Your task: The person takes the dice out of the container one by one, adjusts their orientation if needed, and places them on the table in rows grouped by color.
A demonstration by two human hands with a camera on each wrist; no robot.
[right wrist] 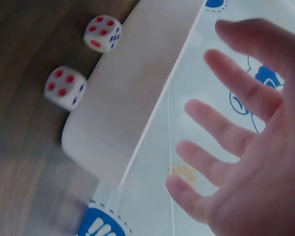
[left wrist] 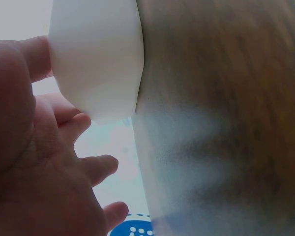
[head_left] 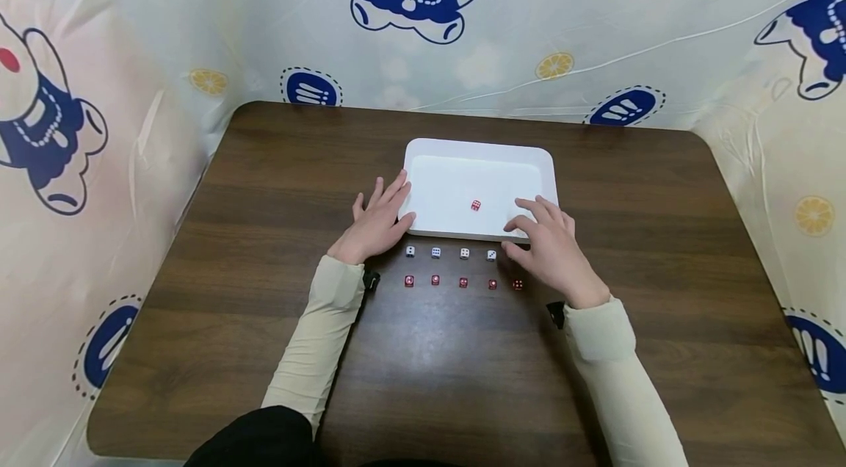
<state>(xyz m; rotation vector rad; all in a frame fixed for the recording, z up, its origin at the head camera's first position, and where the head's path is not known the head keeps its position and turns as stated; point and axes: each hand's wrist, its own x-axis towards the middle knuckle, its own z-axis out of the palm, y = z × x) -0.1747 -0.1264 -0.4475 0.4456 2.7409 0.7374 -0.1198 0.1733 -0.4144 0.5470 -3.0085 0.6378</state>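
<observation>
A white rectangular tray (head_left: 479, 147) lies on the table with one red die (head_left: 476, 205) inside. My left hand (head_left: 373, 228) is at its left edge, fingers spread and fairly straight, thumb over the rim; in the left wrist view the thumb and a finger meet the tray wall (left wrist: 98, 64). My right hand (head_left: 551, 250) hovers over the tray's near right corner, fingers apart and holding nothing. Before the tray stands a row of white dice (head_left: 436, 252); the right hand may cover its right end. Nearer me runs a row of red dice (head_left: 463, 282).
The brown wooden table (head_left: 231, 291) has rounded corners. Printed sheeting (head_left: 436, 70) with blue figures and lemon slices surrounds its back and sides. Dark wrist cameras are strapped at both cuffs. A black shape (head_left: 258, 441) shows at the bottom edge.
</observation>
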